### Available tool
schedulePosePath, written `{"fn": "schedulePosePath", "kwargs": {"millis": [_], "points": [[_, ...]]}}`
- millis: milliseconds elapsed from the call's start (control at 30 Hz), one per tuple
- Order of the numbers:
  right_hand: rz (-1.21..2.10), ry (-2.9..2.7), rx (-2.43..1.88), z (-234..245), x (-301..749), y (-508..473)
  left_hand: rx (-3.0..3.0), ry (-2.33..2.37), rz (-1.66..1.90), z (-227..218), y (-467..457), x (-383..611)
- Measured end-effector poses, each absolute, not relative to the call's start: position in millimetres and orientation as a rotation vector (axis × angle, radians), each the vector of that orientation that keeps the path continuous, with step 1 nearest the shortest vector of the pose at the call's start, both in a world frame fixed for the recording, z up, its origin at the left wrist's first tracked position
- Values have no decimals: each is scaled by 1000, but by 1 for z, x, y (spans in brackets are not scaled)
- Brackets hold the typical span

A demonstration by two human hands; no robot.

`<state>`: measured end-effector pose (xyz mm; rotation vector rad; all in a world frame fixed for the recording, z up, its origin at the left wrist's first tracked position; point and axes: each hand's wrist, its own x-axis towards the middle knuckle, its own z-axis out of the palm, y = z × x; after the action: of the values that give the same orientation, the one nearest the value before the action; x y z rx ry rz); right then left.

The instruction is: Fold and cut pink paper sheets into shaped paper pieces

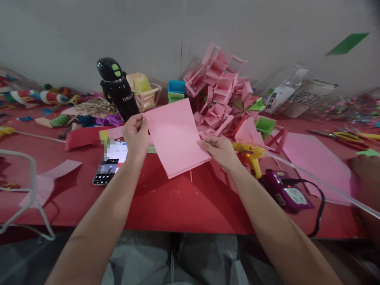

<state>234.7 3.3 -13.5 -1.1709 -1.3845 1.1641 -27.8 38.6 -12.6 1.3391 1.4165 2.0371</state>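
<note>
A piece of pink paper [176, 134], which looks layered along its lower edge, is held up above the red table [190, 209]. My left hand [137, 132] pinches its upper left corner between thumb and fingers. On the other side, my right hand [218, 149] grips the paper near its lower right edge. Just beyond the right hand lies a yellow hot glue gun [251, 154] with a small orange light on it. Behind the paper rises a heap of folded pink paper pieces [221, 87]. Close to my left forearm lies a lit phone [111, 162].
A black bottle [117, 93] stands at the back left. On the right are a purple box with a cable [287, 192], a pink sheet [317, 166], scissors [341, 136] and another person's hand [366, 170]. A white metal frame [31, 190] occupies the left edge.
</note>
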Motion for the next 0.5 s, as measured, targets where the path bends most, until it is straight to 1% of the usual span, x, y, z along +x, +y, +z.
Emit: {"fn": "schedulePosePath", "kwargs": {"millis": [100, 500], "points": [[1113, -1413, -1197, -14, 235, 4, 1352, 1438, 2029, -14, 40, -30], [1161, -1482, -1128, -12, 234, 1, 1373, 1482, 2096, -25, 53, -44]]}}
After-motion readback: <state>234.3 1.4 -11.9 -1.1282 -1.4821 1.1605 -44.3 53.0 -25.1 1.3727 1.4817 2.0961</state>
